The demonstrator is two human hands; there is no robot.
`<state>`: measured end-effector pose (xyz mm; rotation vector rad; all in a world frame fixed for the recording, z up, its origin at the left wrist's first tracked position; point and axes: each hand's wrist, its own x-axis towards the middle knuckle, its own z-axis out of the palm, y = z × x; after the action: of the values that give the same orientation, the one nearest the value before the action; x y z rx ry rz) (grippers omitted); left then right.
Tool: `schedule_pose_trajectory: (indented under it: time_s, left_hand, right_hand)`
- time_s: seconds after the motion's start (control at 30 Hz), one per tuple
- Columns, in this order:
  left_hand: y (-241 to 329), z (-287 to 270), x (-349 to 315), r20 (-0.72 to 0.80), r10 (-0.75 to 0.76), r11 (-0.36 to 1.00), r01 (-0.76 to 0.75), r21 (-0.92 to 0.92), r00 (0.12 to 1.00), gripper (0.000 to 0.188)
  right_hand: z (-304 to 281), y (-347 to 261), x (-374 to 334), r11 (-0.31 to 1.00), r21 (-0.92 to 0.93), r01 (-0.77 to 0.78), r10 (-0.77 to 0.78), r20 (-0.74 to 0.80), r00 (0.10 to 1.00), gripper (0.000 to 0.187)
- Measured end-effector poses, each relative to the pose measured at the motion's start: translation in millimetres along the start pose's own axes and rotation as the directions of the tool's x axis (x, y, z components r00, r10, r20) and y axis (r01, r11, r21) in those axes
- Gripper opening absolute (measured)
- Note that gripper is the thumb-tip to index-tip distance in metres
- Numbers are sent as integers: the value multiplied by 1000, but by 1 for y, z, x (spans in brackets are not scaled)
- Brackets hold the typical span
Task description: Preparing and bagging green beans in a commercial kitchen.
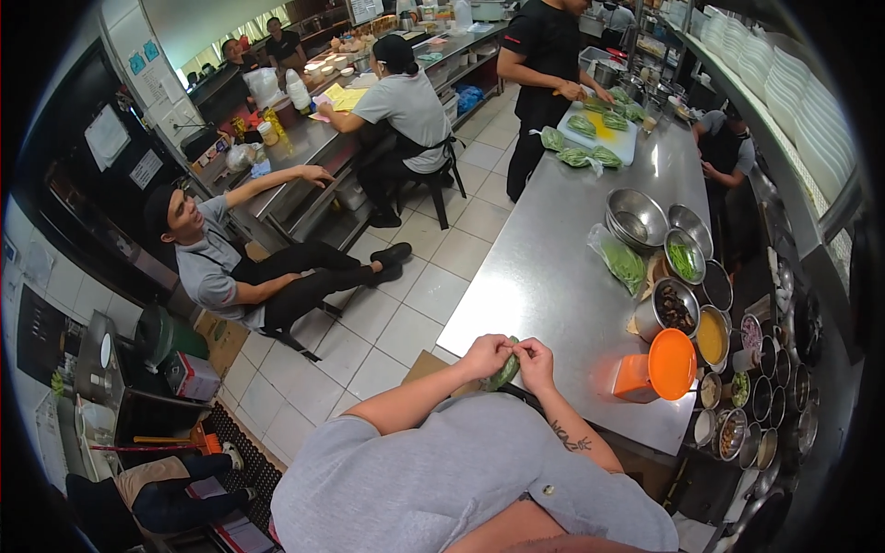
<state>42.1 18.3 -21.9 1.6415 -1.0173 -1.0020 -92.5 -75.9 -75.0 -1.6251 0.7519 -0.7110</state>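
At the near edge of the steel counter (544,263), my left hand (485,357) and my right hand (535,363) meet with fingers pinched together. Between and just below them hangs a small clear bag of green vegetables (503,376). Both hands grip its top end; the exact hold of the fingertips is too small to make out. A similar bag of greens (619,262) lies farther along the counter, beside the stacked metal bowls (636,217).
An orange container (636,378) stands right of my hands. Past it are a bowl of dark pieces (673,307), a yellow sauce pot (712,336) and several small tins. Across the counter, a person in black works at a cutting board (619,143). Left, a person sits on a stool.
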Motion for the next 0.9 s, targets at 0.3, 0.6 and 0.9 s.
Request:
schedule_pose_trajectory:
  time_s: [0.3, 0.6, 0.9]
  left_hand:
    - [-21, 37, -6, -24, 333, 770, -258, 584, 943, 19]
    - [-24, 45, -3, 81, 311, 841, -314, 441, 947, 21]
    - [-48, 40, 5, 213, 393, 805, -446, 392, 895, 23]
  right_hand:
    - [-11, -18, -10, 937, -252, 244, -275, -96, 957, 2]
    - [-15, -30, -15, 938, -282, 203, -279, -261, 924, 3]
    - [-18, -64, -24, 864, -321, 388, -435, -85, 896, 6]
